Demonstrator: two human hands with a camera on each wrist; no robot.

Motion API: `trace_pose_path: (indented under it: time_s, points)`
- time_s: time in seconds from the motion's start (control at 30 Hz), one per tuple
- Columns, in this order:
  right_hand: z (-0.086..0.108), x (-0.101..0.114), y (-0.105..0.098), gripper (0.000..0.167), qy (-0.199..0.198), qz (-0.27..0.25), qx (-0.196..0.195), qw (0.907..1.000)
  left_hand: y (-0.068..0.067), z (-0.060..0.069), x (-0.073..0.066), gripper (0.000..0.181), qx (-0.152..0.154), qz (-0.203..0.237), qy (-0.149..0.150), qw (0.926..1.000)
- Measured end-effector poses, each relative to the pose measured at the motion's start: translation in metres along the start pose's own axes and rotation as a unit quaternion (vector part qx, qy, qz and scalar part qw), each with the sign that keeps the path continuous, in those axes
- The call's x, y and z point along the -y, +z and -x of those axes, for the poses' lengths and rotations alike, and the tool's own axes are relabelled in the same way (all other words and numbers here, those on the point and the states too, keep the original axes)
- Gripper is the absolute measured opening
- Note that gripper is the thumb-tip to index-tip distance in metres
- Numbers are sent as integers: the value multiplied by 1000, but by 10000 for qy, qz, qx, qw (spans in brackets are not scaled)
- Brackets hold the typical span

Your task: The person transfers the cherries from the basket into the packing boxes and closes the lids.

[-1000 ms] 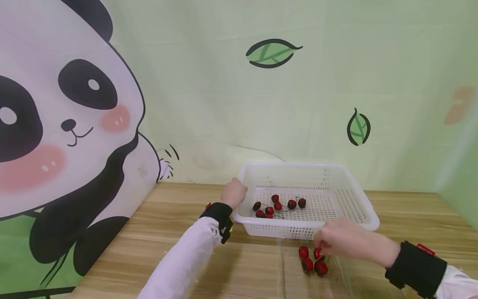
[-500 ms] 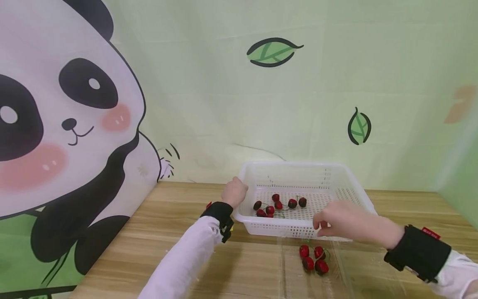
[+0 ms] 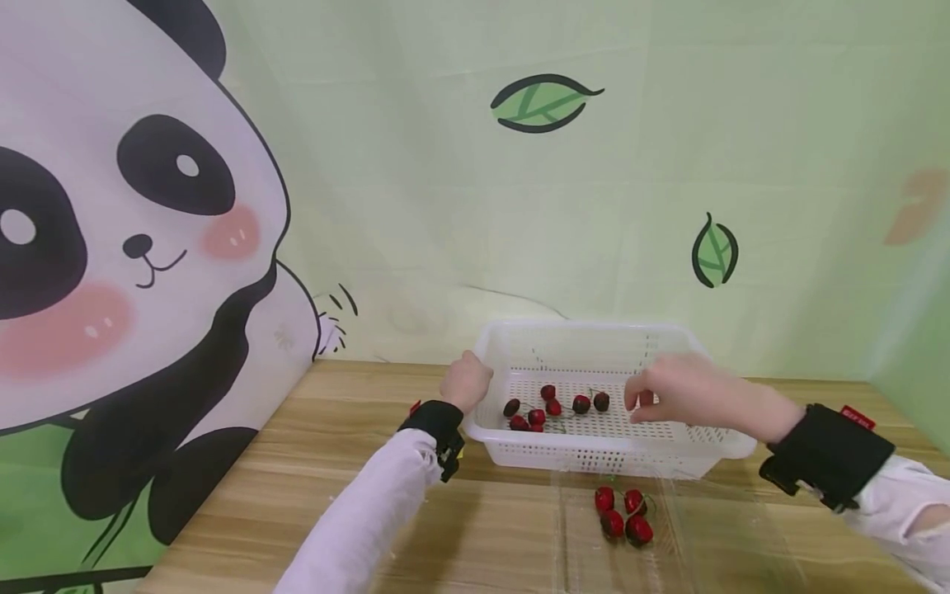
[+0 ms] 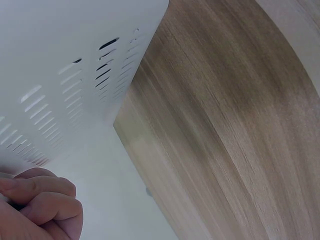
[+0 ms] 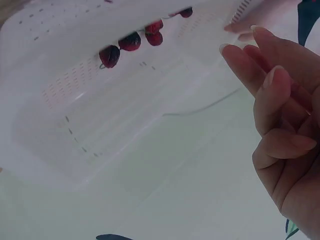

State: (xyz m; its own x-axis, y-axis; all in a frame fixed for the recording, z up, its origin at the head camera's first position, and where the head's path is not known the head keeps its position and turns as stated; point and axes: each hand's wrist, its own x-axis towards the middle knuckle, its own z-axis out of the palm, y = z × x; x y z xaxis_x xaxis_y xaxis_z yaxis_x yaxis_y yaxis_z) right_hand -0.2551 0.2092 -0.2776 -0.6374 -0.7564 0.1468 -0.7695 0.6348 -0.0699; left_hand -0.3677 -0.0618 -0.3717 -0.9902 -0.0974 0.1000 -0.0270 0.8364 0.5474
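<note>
The left hand (image 3: 466, 382) grips the left rim of a white perforated basket (image 3: 594, 446); in the left wrist view its fingers (image 4: 50, 197) are curled at the basket's side. Over the right part of the basket hovers the right hand (image 3: 686, 392), holding nothing; the right wrist view shows this hand (image 5: 285, 110) with loosely bent, parted fingers. Several dark red cherries (image 3: 581, 404) lie on the basket floor, left and middle. In front of the basket, several more cherries (image 3: 612, 524) sit grouped in a clear plastic container (image 3: 562, 544).
A transparent flap or lid (image 3: 742, 536) extends right of the container on the wooden table (image 3: 334, 429). Behind the basket hangs a pale green cloth (image 3: 416, 206) printed with leaves and a large panda (image 3: 178, 272).
The right hand has let go of a cherry in the clear container and moved up and away, over the basket. The left hand has stayed on the rim.
</note>
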Motion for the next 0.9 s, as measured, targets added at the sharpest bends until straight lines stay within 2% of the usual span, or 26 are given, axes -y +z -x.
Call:
trace_pose_path:
  time_s: [0.23, 0.5, 0.9]
  points:
    - [-13, -14, -13, 7, 646, -257, 169, 9974, -1, 0, -1, 28, 36, -19, 33, 10000]
    - [-31, -36, -23, 9, 1082, -382, 290, 9930, 0, -1, -2, 28, 76, -37, 1, 10000]
    - [-59, -55, -33, 8, 1274, -652, 322, 9892, 0, -2, -1, 28, 104, 4, -1, 9999]
